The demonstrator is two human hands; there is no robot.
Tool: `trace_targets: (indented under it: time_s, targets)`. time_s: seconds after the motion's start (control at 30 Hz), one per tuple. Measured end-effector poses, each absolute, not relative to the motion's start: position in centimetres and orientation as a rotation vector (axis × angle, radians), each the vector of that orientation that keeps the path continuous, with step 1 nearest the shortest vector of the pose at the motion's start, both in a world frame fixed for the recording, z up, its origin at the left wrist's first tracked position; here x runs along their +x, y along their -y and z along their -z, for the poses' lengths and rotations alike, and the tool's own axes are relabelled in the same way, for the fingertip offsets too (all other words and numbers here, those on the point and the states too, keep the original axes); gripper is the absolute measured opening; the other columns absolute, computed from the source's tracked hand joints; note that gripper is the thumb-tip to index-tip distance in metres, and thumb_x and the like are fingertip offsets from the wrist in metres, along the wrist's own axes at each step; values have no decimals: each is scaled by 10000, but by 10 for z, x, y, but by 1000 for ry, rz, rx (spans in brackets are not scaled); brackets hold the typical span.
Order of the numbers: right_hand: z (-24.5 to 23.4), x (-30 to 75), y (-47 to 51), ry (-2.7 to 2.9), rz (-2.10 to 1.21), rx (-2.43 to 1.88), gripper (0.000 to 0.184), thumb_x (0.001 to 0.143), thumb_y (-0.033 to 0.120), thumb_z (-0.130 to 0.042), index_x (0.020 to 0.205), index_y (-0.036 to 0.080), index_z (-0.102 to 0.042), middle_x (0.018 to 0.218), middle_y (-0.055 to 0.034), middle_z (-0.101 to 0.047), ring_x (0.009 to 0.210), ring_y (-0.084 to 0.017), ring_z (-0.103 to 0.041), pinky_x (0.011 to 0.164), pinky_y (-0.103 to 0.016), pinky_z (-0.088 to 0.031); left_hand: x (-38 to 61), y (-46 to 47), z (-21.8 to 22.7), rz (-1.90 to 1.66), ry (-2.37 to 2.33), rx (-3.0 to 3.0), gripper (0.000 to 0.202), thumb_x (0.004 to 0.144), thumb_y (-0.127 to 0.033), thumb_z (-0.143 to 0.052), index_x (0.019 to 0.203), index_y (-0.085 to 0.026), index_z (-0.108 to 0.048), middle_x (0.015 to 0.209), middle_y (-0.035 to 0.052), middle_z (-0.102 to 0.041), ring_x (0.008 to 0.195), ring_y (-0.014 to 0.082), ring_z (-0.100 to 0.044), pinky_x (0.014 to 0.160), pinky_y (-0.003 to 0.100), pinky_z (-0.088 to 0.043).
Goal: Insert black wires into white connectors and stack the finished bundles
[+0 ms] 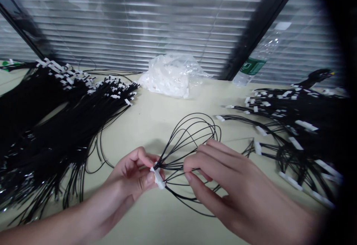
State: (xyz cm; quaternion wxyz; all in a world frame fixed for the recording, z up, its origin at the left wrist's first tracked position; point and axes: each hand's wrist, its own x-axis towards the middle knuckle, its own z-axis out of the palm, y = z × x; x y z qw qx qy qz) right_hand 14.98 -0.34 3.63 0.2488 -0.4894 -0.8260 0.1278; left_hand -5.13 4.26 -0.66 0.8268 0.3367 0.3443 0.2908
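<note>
Between the thumb and fingers of my left hand (pixel 131 180) is a white plastic connector (pixel 158 179), held low over the middle of the table. Several thin black wires (pixel 178 146) fan out of it to the right and loop back in wide arcs. My right hand (pixel 228 181) is among those wires, thumb and index finger pinched together around a black wire near the fingertips. Its other fingers are curled, and the far ends of the wires pass behind this hand, out of sight.
On the left lies a large pile of black wires (pixel 67 126) with white end pieces. More wire harnesses with white connectors (pixel 305 126) cover the right side. A clear plastic bag of white parts (pixel 173 77) and a water bottle (pixel 253 64) stand at the back, before window blinds (pixel 156 18).
</note>
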Motion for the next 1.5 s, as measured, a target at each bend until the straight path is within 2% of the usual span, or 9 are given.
trace_targets:
  time_s: [0.23, 0.37, 0.47, 0.57, 0.7, 0.8, 0.93, 1.03, 1.5]
  targets:
    - [-38, 150, 5, 2312, -328, -1341, 141, 866, 119, -424, 745, 163, -480, 692, 25, -486, 667, -106, -417, 672, -258, -330, -51, -43, 6, -612, -745, 750, 161, 744, -44, -604, 750, -196, -549, 850, -37, -569, 733, 79, -550, 674, 194, -408]
    - [-31, 151, 5, 2507, -136, -1258, 162, 844, 78, -419, 739, 163, -508, 726, 3, -508, 693, -133, -437, 720, -300, -337, -51, -43, 9, -585, -752, 772, 139, 742, -83, -621, 746, -200, -545, 904, -26, -560, 776, 99, -544, 702, 218, -397]
    - [-27, 151, 6, 2563, -60, -1174, 97, 810, 85, -476, 788, 158, -535, 737, 1, -519, 694, -141, -438, 721, -310, -344, -50, -43, 11, -584, -772, 803, 126, 734, -107, -638, 751, -202, -557, 916, -21, -558, 792, 106, -535, 710, 222, -384]
    - [-25, 148, 8, 2512, -121, -1187, 102, 798, 114, -501, 868, 165, -554, 774, -11, -531, 706, -146, -436, 668, -295, -349, -50, -43, 11, -575, -794, 831, 154, 732, -125, -644, 840, -226, -600, 845, -17, -561, 731, 95, -518, 669, 208, -382]
    - [-23, 145, 8, 2426, -250, -1200, 147, 823, 93, -440, 839, 175, -562, 771, -15, -535, 705, -138, -423, 668, -291, -342, -50, -42, 11, -569, -810, 845, 254, 728, -153, -656, 957, -262, -640, 899, 2, -594, 788, 116, -526, 712, 226, -394]
    - [-21, 143, 5, 2384, -322, -1161, 177, 845, 67, -411, 840, 169, -556, 781, 1, -547, 720, -128, -415, 707, -295, -336, -52, -41, 13, -561, -801, 870, 183, 734, -185, -654, 904, -250, -673, 834, 11, -621, 783, 126, -529, 722, 238, -400]
    - [-17, 141, 3, 2309, -347, -1179, 184, 896, 155, -406, 802, 161, -563, 752, 3, -529, 726, -123, -409, 706, -289, -324, -51, -41, 14, -592, -783, 866, 137, 716, -204, -672, 845, -246, -683, 802, 3, -613, 744, 115, -525, 686, 222, -400]
    - [-15, 140, 2, 2297, -350, -1144, 172, 899, 162, -413, 824, 168, -567, 757, 13, -535, 735, -114, -420, 715, -278, -316, -49, -42, 11, -597, -792, 849, 120, 702, -203, -686, 816, -241, -683, 782, -4, -605, 726, 106, -524, 668, 211, -398]
    - [-11, 136, 4, 2275, -371, -1159, 152, 887, 153, -424, 825, 177, -560, 766, 24, -540, 746, -103, -443, 733, -269, -327, -49, -41, 8, -611, -794, 861, 93, 703, -214, -683, 793, -234, -670, 781, -1, -590, 731, 110, -506, 661, 205, -391]
